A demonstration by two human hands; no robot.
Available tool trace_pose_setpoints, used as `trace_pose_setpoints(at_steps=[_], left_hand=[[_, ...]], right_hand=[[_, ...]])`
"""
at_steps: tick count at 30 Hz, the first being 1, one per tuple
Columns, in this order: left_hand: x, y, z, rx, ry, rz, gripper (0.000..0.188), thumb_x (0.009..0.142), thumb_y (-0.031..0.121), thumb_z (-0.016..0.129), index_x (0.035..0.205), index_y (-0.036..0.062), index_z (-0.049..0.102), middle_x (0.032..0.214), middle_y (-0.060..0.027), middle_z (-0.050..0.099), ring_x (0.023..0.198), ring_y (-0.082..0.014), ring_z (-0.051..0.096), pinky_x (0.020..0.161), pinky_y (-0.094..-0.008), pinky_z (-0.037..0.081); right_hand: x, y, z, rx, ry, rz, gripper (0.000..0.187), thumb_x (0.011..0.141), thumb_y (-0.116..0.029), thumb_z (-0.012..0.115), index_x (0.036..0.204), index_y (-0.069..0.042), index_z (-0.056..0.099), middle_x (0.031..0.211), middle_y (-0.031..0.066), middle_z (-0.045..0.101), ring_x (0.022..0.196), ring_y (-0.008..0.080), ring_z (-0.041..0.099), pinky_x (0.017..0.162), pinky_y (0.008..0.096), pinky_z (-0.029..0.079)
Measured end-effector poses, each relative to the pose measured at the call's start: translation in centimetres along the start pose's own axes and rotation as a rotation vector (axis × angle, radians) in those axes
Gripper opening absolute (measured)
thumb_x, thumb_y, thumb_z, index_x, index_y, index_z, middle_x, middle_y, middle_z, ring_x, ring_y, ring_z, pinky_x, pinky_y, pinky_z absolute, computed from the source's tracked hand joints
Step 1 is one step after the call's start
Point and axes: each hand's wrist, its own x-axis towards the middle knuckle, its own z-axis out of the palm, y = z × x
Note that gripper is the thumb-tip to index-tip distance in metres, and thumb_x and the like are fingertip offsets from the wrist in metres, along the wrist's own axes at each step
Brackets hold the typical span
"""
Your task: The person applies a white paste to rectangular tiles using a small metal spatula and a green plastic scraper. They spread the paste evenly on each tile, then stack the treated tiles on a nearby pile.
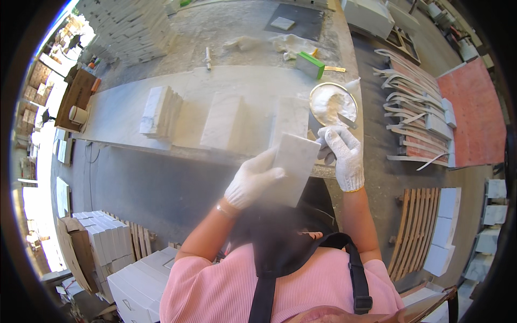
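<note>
My left hand [254, 180], in a white glove, grips a white marble tile [295, 167] by its left edge, with the thumb across its face. The tile is tilted up in front of my chest, off the table. My right hand [343, 156], also gloved, is closed near the tile's upper right corner. Its darkened fingertips are pressed together, and whatever they pinch cannot be made out. Just beyond this hand stands a round tub [325, 97] of white paste, with a grey flat blade [347, 120] at its near rim.
Marble tiles stand on the worktable [188, 145] in a stack [157, 112] and a further group [222, 119]. A green block [311, 65] and a small white tube [208, 58] lie farther back. White boxes [145, 280] are at lower left; a wooden pallet [413, 231] is at right.
</note>
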Motion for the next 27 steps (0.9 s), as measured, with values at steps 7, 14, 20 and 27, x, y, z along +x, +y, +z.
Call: trace_pose_setpoints(at_steps=[7, 14, 20, 27], left_hand=[[2.1, 4.7, -7.3, 0.354, 0.414, 0.281, 0.058, 0.097, 0.014, 0.067, 0.149, -0.004, 0.048, 0.145, -0.0133, 0.058, 0.127, -0.0173, 0.055, 0.108, -0.0304, 0.043], [5.8, 5.4, -12.9, 0.65, 0.614, 0.194, 0.054, 0.096, 0.02, 0.067, 0.144, -0.0018, 0.055, 0.14, -0.0127, 0.063, 0.116, -0.0132, 0.062, 0.1, -0.0288, 0.049], [4.4, 5.8, -10.9, 1.278, 0.722, 0.335, 0.04, 0.091, 0.021, 0.069, 0.129, 0.0072, 0.069, 0.122, -0.0135, 0.071, 0.11, -0.0281, 0.068, 0.096, -0.0359, 0.052], [3.2, 1.7, -3.1, 0.904, 0.276, 0.083, 0.039, 0.094, 0.025, 0.066, 0.128, 0.0051, 0.069, 0.119, -0.0184, 0.072, 0.109, -0.0294, 0.069, 0.095, -0.0367, 0.052]], right_hand=[[-0.6, 1.9, -1.4, -0.071, 0.093, 0.062, 0.029, 0.104, -0.027, 0.061, 0.117, -0.004, 0.069, 0.09, 0.0072, 0.074, 0.069, 0.0098, 0.065, 0.057, 0.0215, 0.045], [-1.7, 4.4, -0.8, -0.112, 0.031, 0.161, 0.032, 0.102, -0.024, 0.061, 0.128, -0.005, 0.066, 0.095, 0.005, 0.072, 0.07, 0.0079, 0.064, 0.058, 0.0212, 0.047], [-1.8, 4.7, -0.3, -0.217, -0.01, 0.132, 0.035, 0.101, -0.02, 0.062, 0.133, -0.004, 0.065, 0.096, 0.0032, 0.072, 0.07, 0.0065, 0.062, 0.056, 0.0213, 0.047], [-2.7, 4.1, 0.4, -0.195, -0.053, 0.173, 0.037, 0.1, -0.013, 0.061, 0.135, -0.002, 0.065, 0.112, 0.0061, 0.071, 0.086, 0.0095, 0.064, 0.075, 0.0247, 0.051]])
